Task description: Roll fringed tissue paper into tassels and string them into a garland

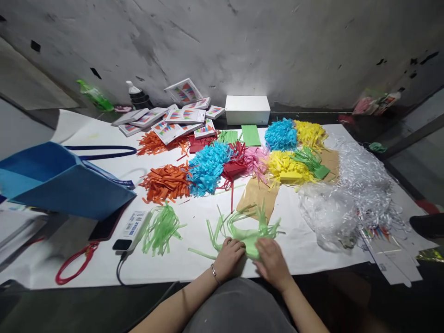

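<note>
Both my hands press on a bundle of light green paper strips (248, 231) lying on the white sheet (194, 259) near its front edge. My left hand (229, 257) grips the bundle's left side, fingers curled over it. My right hand (272, 261) holds the right side of the folded green base. Loose green strips fan out upward and to the left from between my hands. A second bunch of green strips (160, 229) lies apart to the left.
Piles of cut strips fill the middle: orange (165, 181), blue (207, 167), red (233, 167), pink, yellow (287, 166). Clear shredded plastic (350, 194) lies right. A blue bag (58, 180), a phone and power bank (130, 231) lie left. Paper packs (173, 121) and a white box (247, 109) stand by the wall.
</note>
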Available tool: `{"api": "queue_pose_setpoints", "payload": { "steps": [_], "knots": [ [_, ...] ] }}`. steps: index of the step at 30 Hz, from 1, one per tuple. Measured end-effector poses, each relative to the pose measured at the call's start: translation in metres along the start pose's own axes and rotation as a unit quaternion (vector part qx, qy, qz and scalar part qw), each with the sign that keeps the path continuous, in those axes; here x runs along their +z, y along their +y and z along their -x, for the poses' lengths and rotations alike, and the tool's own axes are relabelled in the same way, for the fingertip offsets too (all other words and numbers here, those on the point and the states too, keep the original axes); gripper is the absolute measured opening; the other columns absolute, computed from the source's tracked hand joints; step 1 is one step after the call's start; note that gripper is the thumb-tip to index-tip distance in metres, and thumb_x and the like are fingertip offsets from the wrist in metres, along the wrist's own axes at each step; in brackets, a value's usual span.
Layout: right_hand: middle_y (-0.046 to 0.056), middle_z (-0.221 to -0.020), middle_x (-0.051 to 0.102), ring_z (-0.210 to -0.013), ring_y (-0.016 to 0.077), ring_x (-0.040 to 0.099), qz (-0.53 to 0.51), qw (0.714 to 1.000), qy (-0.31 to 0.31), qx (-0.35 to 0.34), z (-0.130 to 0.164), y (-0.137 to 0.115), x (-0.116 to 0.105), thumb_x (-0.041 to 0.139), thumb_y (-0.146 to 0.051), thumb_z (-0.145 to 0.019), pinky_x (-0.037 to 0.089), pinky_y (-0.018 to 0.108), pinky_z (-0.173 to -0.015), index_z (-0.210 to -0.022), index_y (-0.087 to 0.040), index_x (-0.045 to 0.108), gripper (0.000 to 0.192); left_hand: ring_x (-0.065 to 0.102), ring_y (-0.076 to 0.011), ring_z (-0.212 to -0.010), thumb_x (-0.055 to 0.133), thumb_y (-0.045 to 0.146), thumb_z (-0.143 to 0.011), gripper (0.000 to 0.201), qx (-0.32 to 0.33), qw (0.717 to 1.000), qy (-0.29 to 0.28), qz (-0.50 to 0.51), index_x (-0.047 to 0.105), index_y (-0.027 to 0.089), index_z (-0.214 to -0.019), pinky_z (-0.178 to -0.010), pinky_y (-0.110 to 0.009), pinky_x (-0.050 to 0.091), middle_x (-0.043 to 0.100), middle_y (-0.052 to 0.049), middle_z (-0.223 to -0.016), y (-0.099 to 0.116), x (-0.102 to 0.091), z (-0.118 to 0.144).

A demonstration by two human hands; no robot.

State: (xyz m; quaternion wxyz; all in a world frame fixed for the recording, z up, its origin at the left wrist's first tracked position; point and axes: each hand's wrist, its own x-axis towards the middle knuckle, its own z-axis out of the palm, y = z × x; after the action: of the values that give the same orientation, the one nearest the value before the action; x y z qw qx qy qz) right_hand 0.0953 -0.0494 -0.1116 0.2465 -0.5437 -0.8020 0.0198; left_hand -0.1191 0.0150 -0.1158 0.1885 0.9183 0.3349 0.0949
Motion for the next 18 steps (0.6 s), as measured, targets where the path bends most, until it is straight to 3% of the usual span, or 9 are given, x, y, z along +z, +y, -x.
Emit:
{"api": "queue_pose_setpoints", "payload": {
  "steps": [2,6,12,14,18],
  "knots": [
    [0.009,-0.114,0.061,-0.115,0.0228,0.049,-0.034,0.997,-0.05,-0.041,-0.011,-0.012,0.015,0.051,-0.024,-0.089,0.028,0.042,-0.104,-0.115,-0.02,0.056,0.027,0.054,-0.0199,-0.096,0.051,0.02,-0.089,0.011,0.004,1.0,-0.004,0.007,0.06,0.021,-0.095,-0.091,-0.041,0.029,0.066,-0.004,-0.102,-0.001,0.0,0.002],
    [0.003,-0.091,0.064,-0.097,0.0186,0.055,-0.049,0.997,-0.063,0.023,-0.011,-0.012,0.028,0.048,-0.017,-0.089,0.028,0.04,-0.101,-0.086,-0.021,0.059,0.012,0.056,-0.0181,-0.096,0.045,0.02,-0.092,0.015,-0.025,0.999,-0.018,0.031,0.06,0.022,-0.098,-0.091,-0.038,0.03,0.067,-0.003,-0.102,-0.001,-0.003,-0.002],
    [0.003,-0.079,0.062,-0.086,0.0209,0.053,0.024,0.981,-0.059,0.182,-0.024,-0.006,0.021,0.048,-0.025,-0.093,0.029,0.038,-0.085,-0.076,-0.021,0.058,0.02,0.062,-0.0199,-0.082,0.041,0.027,-0.093,0.025,-0.229,0.971,-0.065,0.009,0.063,0.019,-0.084,-0.076,-0.032,0.037,0.069,-0.006,-0.086,-0.009,-0.016,-0.036],
    [0.003,-0.073,0.062,-0.08,0.0213,0.053,0.051,0.972,-0.059,0.224,-0.037,-0.007,0.024,0.048,-0.028,-0.093,0.029,0.036,-0.078,-0.071,-0.021,0.057,0.024,0.064,-0.0216,-0.079,0.042,0.028,-0.091,0.025,-0.256,0.964,-0.068,-0.002,0.063,0.018,-0.082,-0.07,-0.032,0.038,0.07,-0.008,-0.084,-0.014,-0.018,-0.048],
    [0.005,-0.068,0.062,-0.074,0.0223,0.054,0.066,0.966,-0.049,0.244,-0.055,-0.003,0.032,0.049,-0.029,-0.092,0.028,0.036,-0.072,-0.067,-0.02,0.056,0.028,0.065,-0.0225,-0.076,0.044,0.026,-0.088,0.022,-0.29,0.954,-0.077,-0.017,0.062,0.016,-0.081,-0.066,-0.031,0.038,0.07,-0.01,-0.08,-0.017,-0.02,-0.059]
  ]
}}
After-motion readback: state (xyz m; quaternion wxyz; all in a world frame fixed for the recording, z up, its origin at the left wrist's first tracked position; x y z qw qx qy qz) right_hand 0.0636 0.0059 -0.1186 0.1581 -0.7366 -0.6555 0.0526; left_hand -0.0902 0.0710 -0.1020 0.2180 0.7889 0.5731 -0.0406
